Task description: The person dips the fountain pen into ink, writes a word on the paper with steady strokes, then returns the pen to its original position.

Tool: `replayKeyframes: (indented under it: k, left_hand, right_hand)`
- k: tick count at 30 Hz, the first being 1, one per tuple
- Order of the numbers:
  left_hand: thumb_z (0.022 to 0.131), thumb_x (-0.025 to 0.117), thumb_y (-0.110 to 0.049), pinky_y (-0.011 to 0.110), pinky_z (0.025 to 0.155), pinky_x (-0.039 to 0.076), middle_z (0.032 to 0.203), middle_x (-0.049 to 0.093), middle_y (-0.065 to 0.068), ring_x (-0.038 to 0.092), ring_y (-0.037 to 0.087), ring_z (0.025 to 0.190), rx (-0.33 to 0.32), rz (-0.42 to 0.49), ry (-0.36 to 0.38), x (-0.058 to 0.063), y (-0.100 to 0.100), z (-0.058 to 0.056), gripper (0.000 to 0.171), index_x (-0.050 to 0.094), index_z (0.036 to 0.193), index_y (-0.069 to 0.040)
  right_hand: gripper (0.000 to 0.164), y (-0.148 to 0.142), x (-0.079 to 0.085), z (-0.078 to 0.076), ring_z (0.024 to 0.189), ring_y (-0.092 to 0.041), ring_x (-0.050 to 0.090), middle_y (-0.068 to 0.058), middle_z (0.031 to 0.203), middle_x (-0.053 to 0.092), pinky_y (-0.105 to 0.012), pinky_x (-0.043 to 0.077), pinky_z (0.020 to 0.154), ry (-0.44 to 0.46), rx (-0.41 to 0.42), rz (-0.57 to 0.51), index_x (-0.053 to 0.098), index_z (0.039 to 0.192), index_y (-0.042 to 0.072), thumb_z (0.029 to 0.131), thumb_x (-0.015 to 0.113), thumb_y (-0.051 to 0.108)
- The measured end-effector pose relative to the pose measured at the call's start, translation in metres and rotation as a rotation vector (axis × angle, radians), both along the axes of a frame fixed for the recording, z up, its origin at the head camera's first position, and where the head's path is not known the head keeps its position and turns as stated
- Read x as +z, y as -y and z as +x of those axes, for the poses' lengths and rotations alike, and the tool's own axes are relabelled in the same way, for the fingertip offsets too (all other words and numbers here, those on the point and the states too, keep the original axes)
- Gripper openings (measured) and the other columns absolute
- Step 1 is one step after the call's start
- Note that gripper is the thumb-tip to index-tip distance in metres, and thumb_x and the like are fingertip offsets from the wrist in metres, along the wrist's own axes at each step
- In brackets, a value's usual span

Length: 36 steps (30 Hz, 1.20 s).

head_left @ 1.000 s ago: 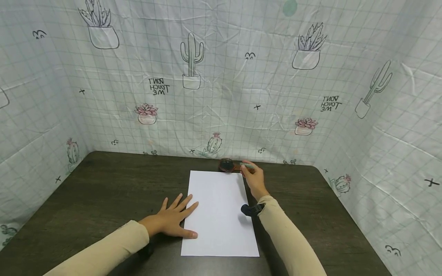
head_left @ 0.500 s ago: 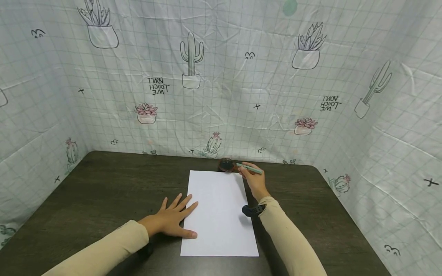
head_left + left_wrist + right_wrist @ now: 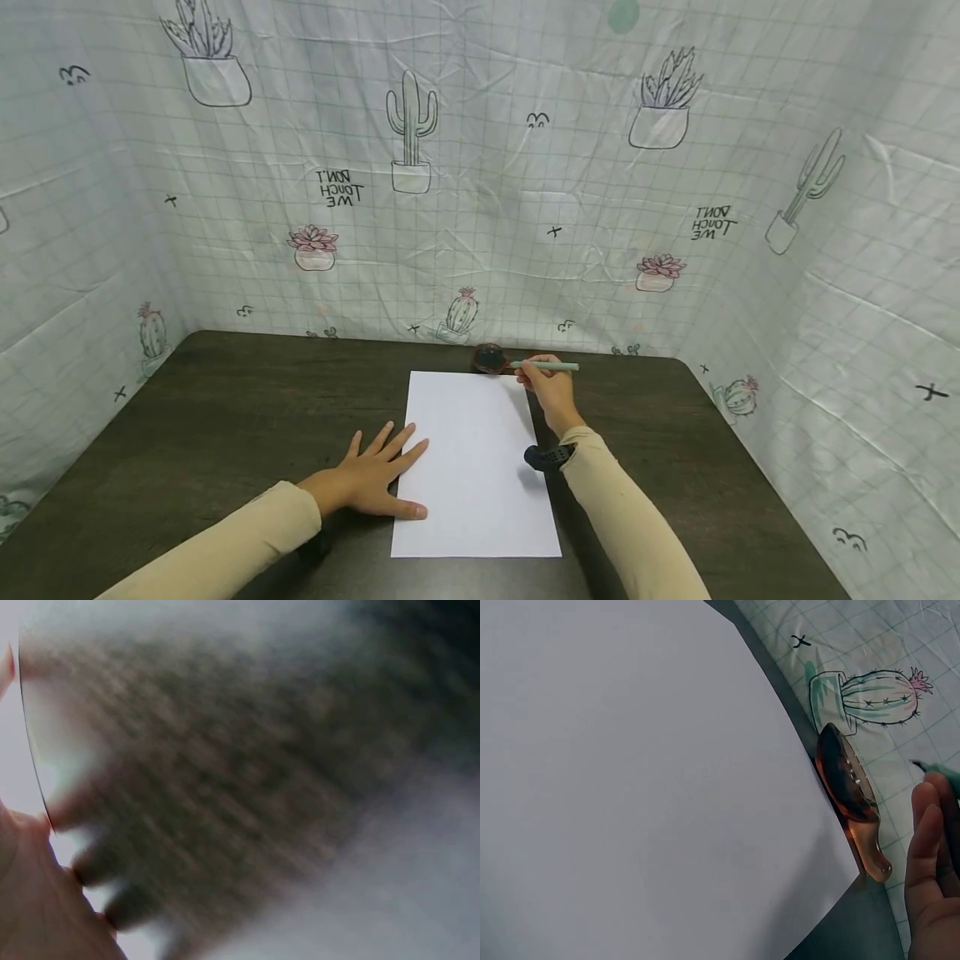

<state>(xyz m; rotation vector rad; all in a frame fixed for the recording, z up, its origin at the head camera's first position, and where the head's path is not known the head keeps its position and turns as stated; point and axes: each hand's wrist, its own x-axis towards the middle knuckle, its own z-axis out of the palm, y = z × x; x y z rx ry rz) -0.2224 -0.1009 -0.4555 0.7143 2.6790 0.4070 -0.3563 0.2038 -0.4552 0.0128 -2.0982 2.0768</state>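
Observation:
A blank white sheet of paper (image 3: 477,467) lies on the dark table. My left hand (image 3: 369,482) rests flat with fingers spread, its thumb and fingertips over the paper's left edge. At the paper's far right corner, my right hand (image 3: 551,390) pinches a light green pen (image 3: 558,366), whose dark tip points left. Just past the paper's far edge is a hairbrush (image 3: 491,358); its amber handle (image 3: 868,847) shows in the right wrist view, close to my right fingers. In the left wrist view, the hand (image 3: 37,892) is only partly visible and the table is blurred.
The dark wooden table (image 3: 285,400) extends on both sides of the paper. A white cloth (image 3: 517,217) printed with cacti hangs behind and at both sides. A dark watch-like band (image 3: 549,457) is on my right wrist.
The pen in my right hand has swung from mostly hidden to lying roughly level, its far end out to the right. My left hand and the paper have stayed in place.

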Motion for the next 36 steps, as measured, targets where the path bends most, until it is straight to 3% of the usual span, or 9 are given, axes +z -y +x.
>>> replayKeyframes:
  k: [11,21,28,36]
  left_hand:
    - [0.077,0.054,-0.077,0.072,0.106,-0.003,0.162,0.001,0.003,-0.003,0.036,0.147,-0.004,0.009,-0.008,0.000,0.001,0.000,0.098,0.016,0.155,-0.030]
    - [0.078,0.054,-0.076,0.071,0.106,-0.005,0.162,0.002,0.003,-0.002,0.036,0.147,-0.008,0.024,-0.002,0.000,0.001,0.001,0.097,0.016,0.155,-0.030]
    - [0.079,0.054,-0.076,0.070,0.107,-0.004,0.162,0.001,0.002,-0.003,0.035,0.147,-0.007,0.021,-0.001,0.001,0.001,0.001,0.097,0.016,0.155,-0.030]
    - [0.078,0.054,-0.077,0.070,0.107,-0.005,0.162,0.001,0.002,-0.003,0.035,0.147,-0.008,0.021,0.003,0.000,0.002,0.000,0.098,0.016,0.155,-0.030]
  right_hand:
    - [0.025,0.005,0.000,-0.001,0.073,-0.011,0.070,-0.011,0.089,0.071,-0.024,0.056,0.071,-0.021,0.054,0.049,0.063,0.109,-0.009,0.087,0.069,0.003]
    - [0.018,0.017,0.002,-0.003,0.069,-0.010,0.068,-0.018,0.087,0.071,-0.025,0.057,0.070,-0.042,-0.072,0.229,0.070,0.102,-0.002,0.085,0.072,0.004]
    - [0.020,0.027,0.004,-0.008,0.073,-0.016,0.071,-0.016,0.088,0.073,-0.025,0.057,0.068,-0.009,-0.116,0.273,0.071,0.103,-0.003,0.084,0.071,0.004]
    - [0.019,0.036,0.003,-0.016,0.066,-0.014,0.070,-0.012,0.082,0.073,-0.025,0.056,0.063,0.036,-0.175,0.412,0.075,0.101,0.001,0.084,0.072,0.010]
